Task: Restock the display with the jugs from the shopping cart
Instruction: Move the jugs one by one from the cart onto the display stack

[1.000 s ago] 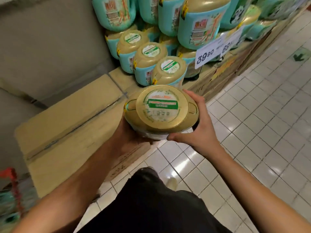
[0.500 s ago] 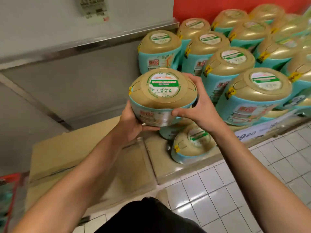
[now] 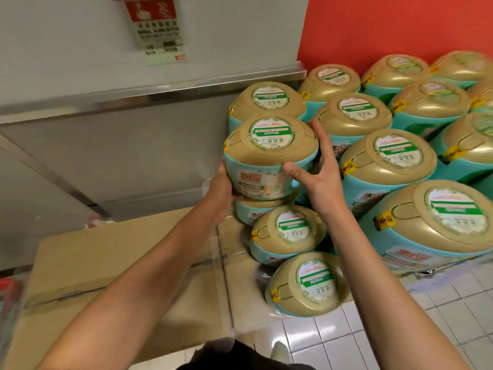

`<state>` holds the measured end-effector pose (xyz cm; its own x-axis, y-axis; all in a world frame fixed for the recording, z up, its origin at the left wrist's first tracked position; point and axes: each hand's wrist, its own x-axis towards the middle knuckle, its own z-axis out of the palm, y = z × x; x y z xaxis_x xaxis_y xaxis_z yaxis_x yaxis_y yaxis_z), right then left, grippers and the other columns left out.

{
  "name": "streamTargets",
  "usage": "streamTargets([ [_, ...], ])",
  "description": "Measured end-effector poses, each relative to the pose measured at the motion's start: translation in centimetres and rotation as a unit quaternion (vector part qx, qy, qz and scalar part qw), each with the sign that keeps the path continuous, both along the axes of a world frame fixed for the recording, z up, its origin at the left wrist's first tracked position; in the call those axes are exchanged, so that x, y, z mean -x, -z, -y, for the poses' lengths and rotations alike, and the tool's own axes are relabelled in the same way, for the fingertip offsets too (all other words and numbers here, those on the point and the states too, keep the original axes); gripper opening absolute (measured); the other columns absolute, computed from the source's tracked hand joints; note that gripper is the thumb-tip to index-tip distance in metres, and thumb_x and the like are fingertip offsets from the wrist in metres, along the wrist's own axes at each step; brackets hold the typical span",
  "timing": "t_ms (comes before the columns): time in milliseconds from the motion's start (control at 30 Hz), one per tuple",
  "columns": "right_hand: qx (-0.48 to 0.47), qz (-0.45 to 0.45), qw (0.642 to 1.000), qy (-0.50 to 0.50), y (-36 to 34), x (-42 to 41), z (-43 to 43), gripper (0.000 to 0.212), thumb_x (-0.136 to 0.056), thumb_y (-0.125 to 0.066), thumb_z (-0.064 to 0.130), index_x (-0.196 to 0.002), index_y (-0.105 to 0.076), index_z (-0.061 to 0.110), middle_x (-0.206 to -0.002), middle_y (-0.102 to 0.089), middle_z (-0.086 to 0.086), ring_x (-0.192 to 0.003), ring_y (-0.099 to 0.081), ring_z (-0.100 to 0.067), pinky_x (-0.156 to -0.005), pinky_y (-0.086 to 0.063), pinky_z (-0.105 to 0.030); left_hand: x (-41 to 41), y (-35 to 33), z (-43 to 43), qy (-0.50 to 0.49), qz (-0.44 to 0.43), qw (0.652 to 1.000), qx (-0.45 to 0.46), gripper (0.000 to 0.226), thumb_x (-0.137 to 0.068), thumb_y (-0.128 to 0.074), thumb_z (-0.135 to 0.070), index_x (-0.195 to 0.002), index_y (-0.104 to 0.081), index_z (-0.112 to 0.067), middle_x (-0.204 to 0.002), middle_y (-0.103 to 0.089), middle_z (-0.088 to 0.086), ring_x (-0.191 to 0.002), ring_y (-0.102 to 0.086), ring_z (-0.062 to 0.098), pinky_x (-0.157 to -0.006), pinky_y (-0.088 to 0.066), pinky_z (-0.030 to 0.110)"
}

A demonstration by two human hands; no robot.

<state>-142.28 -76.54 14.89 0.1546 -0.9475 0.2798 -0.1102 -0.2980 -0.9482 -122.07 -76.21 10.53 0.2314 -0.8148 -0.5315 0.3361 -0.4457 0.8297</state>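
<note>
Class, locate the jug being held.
Centre of the head view: the held jug is between the left hand and right hand, above a lower jug.

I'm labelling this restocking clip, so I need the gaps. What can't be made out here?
Head view only.
Left hand fingers: hidden behind the held teal plastic jug with gold lid.
Whether that jug rests on anything: hidden by the jug itself.
Red shopping cart: cut off by left edge, blurred.
White wall notice: print blurred.

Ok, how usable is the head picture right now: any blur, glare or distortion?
Head view: wide-angle distortion bends the metal ledge and stretches the nearest right jug; motion blur smears the wall notice and back-row labels; the label on the held jug is sharpest; soft sheen on lids, no harsh glare.
</note>
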Motion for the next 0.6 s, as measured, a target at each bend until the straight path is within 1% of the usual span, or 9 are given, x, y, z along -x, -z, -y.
streamTargets([
  [33,0.001,-0.006,1.000,0.000,0.2,0.1,0.1,0.103,-0.081,-0.085,0.035,-0.165,-0.027,0.019,-0.168,-0.035,0.002,-0.152,-0.037,-0.006,-0.124,-0.036,-0.033,0.2,0.5,0.0,-0.010,0.014,1.000,-0.004,0.052,-0.112,-0.024,-0.048,-0.107,-0.070,-0.024,-0.080,-0.080,-0.009,-0.081,-0.076,0.013,-0.058,-0.060,0.025],
  [67,0.004,-0.013,1.000,0.001,0.4,0.1,0.1,0.104,-0.081,-0.084,0.039,-0.166,-0.026,0.020,-0.168,-0.034,0.003,-0.153,-0.036,-0.006,-0.125,-0.035,-0.034,0.4,0.8,-0.1,-0.020,0.018,1.000,-0.004,0.051,-0.112,-0.023,-0.047,-0.107,-0.069,-0.025,-0.076,-0.079,-0.011,-0.073,-0.076,0.008,-0.053,-0.058,0.022],
  [133,0.009,-0.022,1.000,0.009,1.0,0.0,0.0,0.104,-0.083,-0.080,0.045,-0.166,-0.023,0.020,-0.169,-0.031,0.006,-0.154,-0.032,-0.005,-0.127,-0.032,-0.035,0.5,1.5,-0.1,-0.047,0.008,0.999,0.003,0.051,-0.111,-0.025,-0.050,-0.105,-0.070,-0.027,-0.075,-0.079,-0.013,-0.064,-0.073,0.001,-0.046,-0.053,0.017],
  [200,0.019,-0.028,0.999,0.032,1.6,-0.5,-0.5,0.100,-0.087,-0.076,0.046,-0.167,-0.022,0.019,-0.169,-0.030,0.008,-0.155,-0.029,-0.004,-0.128,-0.029,-0.032,0.5,1.8,0.0,-0.071,0.000,0.997,0.010,0.050,-0.110,-0.028,-0.051,-0.099,-0.071,-0.028,-0.076,-0.079,-0.012,-0.063,-0.073,-0.001,-0.046,-0.052,0.016],
  [267,0.035,-0.032,0.996,0.072,2.2,-1.1,-1.1,0.094,-0.092,-0.073,0.046,-0.167,-0.023,0.019,-0.169,-0.029,0.005,-0.157,-0.025,-0.006,-0.128,-0.026,-0.032,0.6,2.1,0.2,-0.087,0.009,0.996,0.015,0.048,-0.110,-0.030,-0.049,-0.094,-0.070,-0.027,-0.075,-0.078,-0.013,-0.062,-0.072,-0.002,-0.048,-0.052,0.016],
  [333,0.048,-0.033,0.992,0.113,2.8,-1.9,-1.7,0.085,-0.098,-0.069,0.040,-0.166,-0.024,0.019,-0.170,-0.027,0.000,-0.159,-0.022,-0.011,-0.130,-0.023,-0.035,0.7,2.5,0.3,-0.100,0.022,0.995,0.018,0.048,-0.110,-0.031,-0.046,-0.092,-0.071,-0.026,-0.076,-0.079,-0.012,-0.063,-0.072,-0.002,-0.052,-0.053,0.018],
  [400,0.054,-0.033,0.987,0.148,3.2,-2.4,-2.3,0.077,-0.103,-0.065,0.037,-0.166,-0.025,0.019,-0.171,-0.025,-0.003,-0.160,-0.019,-0.012,-0.131,-0.020,-0.036,0.8,3.0,0.3,-0.105,0.029,0.994,0.026,0.046,-0.109,-0.033,-0.042,-0.090,-0.072,-0.024,-0.078,-0.079,-0.010,-0.065,-0.073,-0.001,-0.050,-0.053,0.016],
  [500,0.047,-0.023,0.983,0.177,3.5,-2.7,-2.8,0.071,-0.107,-0.059,0.035,-0.167,-0.023,0.021,-0.172,-0.025,-0.003,-0.160,-0.019,-0.012,-0.130,-0.022,-0.045,1.1,3.3,0.1,-0.101,0.046,0.993,0.038,0.045,-0.108,-0.034,-0.037,-0.089,-0.072,-0.023,-0.078,-0.079,-0.008,-0.066,-0.073,0.000,-0.049,-0.052,0.014],
  [600,0.054,-0.032,0.982,0.178,3.7,-2.4,-2.9,0.070,-0.108,-0.057,0.035,-0.167,-0.022,0.020,-0.172,-0.024,-0.003,-0.160,-0.019,-0.011,-0.130,-0.022,-0.045,1.1,3.4,0.0,-0.094,0.060,0.993,0.039,0.045,-0.109,-0.035,-0.035,-0.089,-0.073,-0.021,-0.078,-0.080,-0.007,-0.068,-0.074,0.003,-0.058,-0.056,0.021],
])
